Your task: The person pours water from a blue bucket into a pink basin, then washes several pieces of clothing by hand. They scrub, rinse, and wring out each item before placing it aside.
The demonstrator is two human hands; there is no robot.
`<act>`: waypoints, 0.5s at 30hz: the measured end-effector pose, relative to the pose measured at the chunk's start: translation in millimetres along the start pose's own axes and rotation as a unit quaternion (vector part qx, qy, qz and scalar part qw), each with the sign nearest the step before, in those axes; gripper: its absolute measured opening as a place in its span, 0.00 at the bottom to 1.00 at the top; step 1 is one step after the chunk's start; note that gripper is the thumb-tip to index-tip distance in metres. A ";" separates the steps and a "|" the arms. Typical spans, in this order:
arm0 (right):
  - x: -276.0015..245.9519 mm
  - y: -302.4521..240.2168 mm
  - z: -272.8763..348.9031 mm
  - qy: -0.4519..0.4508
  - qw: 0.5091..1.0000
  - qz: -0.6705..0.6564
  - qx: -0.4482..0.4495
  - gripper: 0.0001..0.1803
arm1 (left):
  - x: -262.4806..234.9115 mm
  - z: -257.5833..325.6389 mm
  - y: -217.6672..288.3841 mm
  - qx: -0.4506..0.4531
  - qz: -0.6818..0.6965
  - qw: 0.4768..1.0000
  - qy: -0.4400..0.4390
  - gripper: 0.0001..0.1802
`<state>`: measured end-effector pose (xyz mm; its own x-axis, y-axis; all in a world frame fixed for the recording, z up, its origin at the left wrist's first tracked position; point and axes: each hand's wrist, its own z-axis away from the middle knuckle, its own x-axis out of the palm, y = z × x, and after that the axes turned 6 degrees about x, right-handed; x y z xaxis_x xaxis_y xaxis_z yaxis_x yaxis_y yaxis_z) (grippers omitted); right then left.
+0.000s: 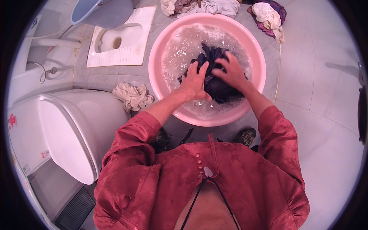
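A bundle of dark navy clothing (223, 89) lies bunched in soapy, foamy water inside a large pink basin (155, 73). On its left side rests my left hand (196, 83), fingers spread apart over the cloth. My right hand (231, 72) is over the upper right of the bundle, its fingers curved and separated, slightly blurred. Neither hand visibly grips a fold. The underside of the bundle is hidden by the water and foam.
Left of the basin lies a crumpled beige cloth (133, 96) beside a white washing machine (69, 134). Behind are a squat toilet (143, 28) and a blue bucket (111, 14). Pale clothes (220, 7) and a purple-and-white heap (267, 17) lie beyond the basin.
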<state>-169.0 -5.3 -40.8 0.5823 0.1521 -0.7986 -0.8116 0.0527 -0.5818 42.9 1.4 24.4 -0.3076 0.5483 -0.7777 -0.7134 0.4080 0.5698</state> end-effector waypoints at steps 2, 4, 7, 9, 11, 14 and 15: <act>1.1 -27.8 23.2 -0.007 0.983 0.165 -0.084 0.32 | 5.5 -0.7 2.6 -0.109 0.022 0.992 -0.055 0.77; 14.5 -33.6 27.9 -0.010 0.980 0.188 -0.072 0.31 | 15.5 -7.2 0.0 -0.129 -0.010 0.990 -0.060 0.75; 27.4 -34.7 26.7 0.009 0.975 0.211 -0.072 0.25 | 36.8 -21.6 -12.0 -0.152 -0.072 0.983 -0.071 0.71; 32.8 -30.1 17.2 -0.089 0.971 0.218 -0.044 0.26 | 50.4 -27.9 -23.3 -0.156 -0.101 0.979 -0.081 0.69; 44.8 -20.3 -1.7 -0.102 0.959 0.260 -0.041 0.25 | 60.3 -36.5 -32.7 -0.134 -0.100 0.985 -0.030 0.57; 66.9 3.6 -31.3 -0.112 0.961 0.250 -0.044 0.24 | 105.3 -67.9 -89.0 -0.081 -0.061 0.990 -0.094 0.43; 74.3 11.5 -40.5 -0.107 0.974 0.194 -0.050 0.24 | 121.7 -73.5 -108.2 -0.066 -0.046 0.990 -0.114 0.39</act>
<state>-133.1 -33.4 -113.1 0.2016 0.3449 -0.9167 -0.9536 -0.1445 -0.2640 36.4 -29.6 -151.4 -0.0982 0.6704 -0.7355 -0.8127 0.3725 0.4481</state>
